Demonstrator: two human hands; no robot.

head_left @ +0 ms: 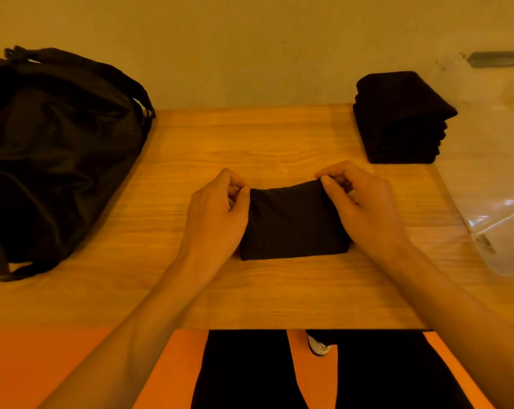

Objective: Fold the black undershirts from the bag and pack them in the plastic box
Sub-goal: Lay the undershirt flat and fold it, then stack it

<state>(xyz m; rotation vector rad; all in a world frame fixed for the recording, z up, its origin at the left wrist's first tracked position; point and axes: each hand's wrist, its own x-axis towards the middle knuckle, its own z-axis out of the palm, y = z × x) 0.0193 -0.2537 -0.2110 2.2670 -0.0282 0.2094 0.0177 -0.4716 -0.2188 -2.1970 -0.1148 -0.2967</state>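
Forearms crossed the near edge of the bench, with dark trouser legs and a shoe below it. At mid-bench I saw the left hand and right hand flanking one black undershirt, which was already reduced to a small packet. Each hand pinched a far corner between thumb and curled fingers. The left took the far-left corner and the right took the far-right. That far edge was raised and drawn taut, sagging a little in the middle, while the near edge rested on the wood.

I read the packet's long axis as running left to right, roughly parallel with the bench's front edge. Its raised edge pointed away from me, toward the wall.

I judged this to be the last fold. To do it well, I would have kept both corners level and evenly tensioned and laid the raised edge squarely onto the near one. Then I would have pressed the crease flat so the piece matched the others.

Farther off, the black bag slumped at the left. At far right, a stack of folded undershirts stood by the wall. Just beside it was the clear plastic box, whose outline I could barely make out.
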